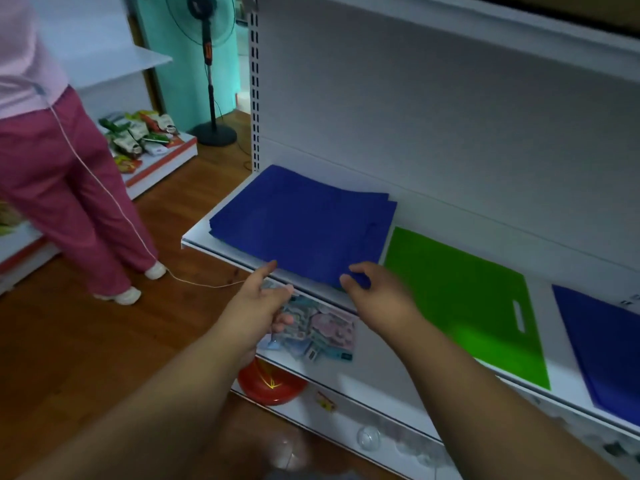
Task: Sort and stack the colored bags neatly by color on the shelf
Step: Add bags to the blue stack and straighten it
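Stack of blue bags (301, 226) sits at the left end of the shelf (194, 237), middle of the frame, and both my hands are right at its near edge, so that's the bit everything hangs on. My right hand (377, 289) is pinching the front right corner of the pile between thumb and fingers, while my left hand (259, 296) has its fingers spread loosely, the tips just at the front edge near the left, not really gripping anything as far as I can tell. The pile lies straight ahead of and just above both hands, and it runs longer left to right across the frame than front to back; the layers look a bit fanned at the far right corner, so it probably needs squaring up. Just beside it to the right lies a green bag (464, 303), flat, handle slot toward the right. Further right, at the frame's right edge, there's a lone blue bag (602, 344), well apart from the pile. My right hand is clearly the nearer one to that stray, so I'd guess it fetches it across the green.
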Demonstrator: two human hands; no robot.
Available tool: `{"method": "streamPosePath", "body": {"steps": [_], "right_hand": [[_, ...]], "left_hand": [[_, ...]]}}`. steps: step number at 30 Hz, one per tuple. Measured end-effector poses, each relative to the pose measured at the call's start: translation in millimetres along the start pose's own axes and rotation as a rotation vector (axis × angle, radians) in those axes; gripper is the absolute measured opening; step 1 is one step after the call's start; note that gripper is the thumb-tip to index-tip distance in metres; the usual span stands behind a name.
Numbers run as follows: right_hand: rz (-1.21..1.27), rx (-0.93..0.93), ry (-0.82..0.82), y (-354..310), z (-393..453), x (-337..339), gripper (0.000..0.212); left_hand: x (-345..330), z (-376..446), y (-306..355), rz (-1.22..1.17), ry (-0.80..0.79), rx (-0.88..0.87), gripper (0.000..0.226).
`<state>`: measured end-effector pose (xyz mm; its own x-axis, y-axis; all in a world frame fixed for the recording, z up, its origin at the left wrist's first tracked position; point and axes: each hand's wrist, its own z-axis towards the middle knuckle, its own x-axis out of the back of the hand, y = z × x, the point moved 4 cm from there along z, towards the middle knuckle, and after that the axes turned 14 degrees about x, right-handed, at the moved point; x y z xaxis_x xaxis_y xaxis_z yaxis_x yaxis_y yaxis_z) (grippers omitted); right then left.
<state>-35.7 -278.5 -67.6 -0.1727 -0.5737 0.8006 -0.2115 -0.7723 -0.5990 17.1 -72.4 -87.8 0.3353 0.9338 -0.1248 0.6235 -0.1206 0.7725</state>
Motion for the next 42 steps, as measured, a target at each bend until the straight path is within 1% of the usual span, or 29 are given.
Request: {"method": "streamPosePath", "body": {"steps": [2, 4, 6, 8, 10, 13, 16, 19, 22, 25, 29, 32, 34, 36, 42], "right_hand": [[-0.057, 0.05, 0.15, -1, -11, 7, 0.022], [-0.065, 0.125, 0.27, -2, -23, 13, 0.012], [-0.097, 0.202, 0.363, 2, -34, 18, 0.017], [-0.16, 0.245, 0.437, 8, -43, 26, 0.025], [-0.207, 0.277, 0.519, 18, -52, 38, 0.028], [-0.239, 0.266, 0.6, 31, -67, 56, 0.028], [-0.245, 0.203, 0.644, 50, -85, 76, 0.029], [-0.182, 0.022, 0.631, 79, -109, 102, 0.03], [-0.242, -0.043, 0.674, 111, -142, 133, 0.031], [-0.269, -0.124, 0.704, 149, -182, 165, 0.033], [-0.281, -0.239, 0.704, 214, -237, 211, 0.035], [-0.244, -0.322, 0.698, 268, -268, 247, 0.039], [-0.25, -0.373, 0.662, 303, -289, 271, 0.045], [-0.292, -0.412, 0.587, 333, -306, 294, 0.049], [-0.347, -0.443, 0.344, 399, -322, 324, 0.049]], "left_hand": [[7, 9, 0, -0.093, 0.04, -0.014, 0.044], [18, 18, 3, -0.153, 0.166, -0.065, 0.037], [29, 21, 7, -0.1, 0.317, -0.129, 0.028], [32, 16, 11, 0.1, 0.434, -0.217, 0.02], [24, 7, 11, 0.266, 0.454, -0.282, 0.015], [3, -1, 5, 0.344, 0.397, -0.321, 0.013], [-22, -5, 5, 0.383, 0.363, -0.343, 0.013], [-62, -12, 10, 0.398, 0.327, -0.385, 0.012], [-117, -21, 7, 0.429, 0.282, -0.449, 0.01], [-174, -27, -8, 0.434, 0.231, -0.459, 0.011], [-263, -39, -33, 0.559, 0.164, -0.565, 0.013], [-335, -52, -54, 0.724, 0.144, -0.672, 0.016], [-378, -61, -69, 0.827, 0.164, -0.705, 0.017], [-412, -69, -83, 0.918, 0.19, -0.72, 0.017], [-476, -76, -120, 1.113, 0.244, -0.736, 0.022]]}}
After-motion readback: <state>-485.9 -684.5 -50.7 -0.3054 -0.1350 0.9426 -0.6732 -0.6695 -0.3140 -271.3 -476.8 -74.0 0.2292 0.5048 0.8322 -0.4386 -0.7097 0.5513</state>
